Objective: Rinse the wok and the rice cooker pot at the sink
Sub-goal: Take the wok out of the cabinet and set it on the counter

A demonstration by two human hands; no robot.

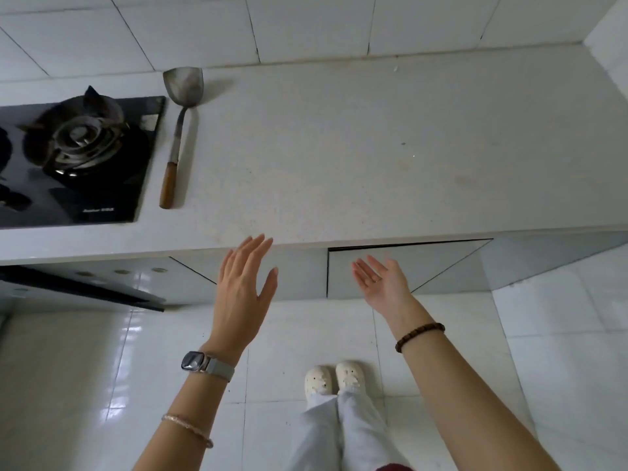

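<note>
worktop (373,158): matt speckled stone | spatula (180,130): dull metal, wood handle | hob (85,171): glossy black glass | floor (560,334): glossy tile

A pale speckled countertop (373,147) fills the upper half. At its 9 o'clock side sits a black glass gas stove (102,185). Just beside the stove, toward 3 o'clock, lies a metal spatula (180,130), with its wooden handle toward 6 o'clock and its blade toward 12 o'clock, near the tiled wall (306,25). Below the counter edge are a grey cabinet door (438,258) and glossy white floor tiles (68,385).
</note>
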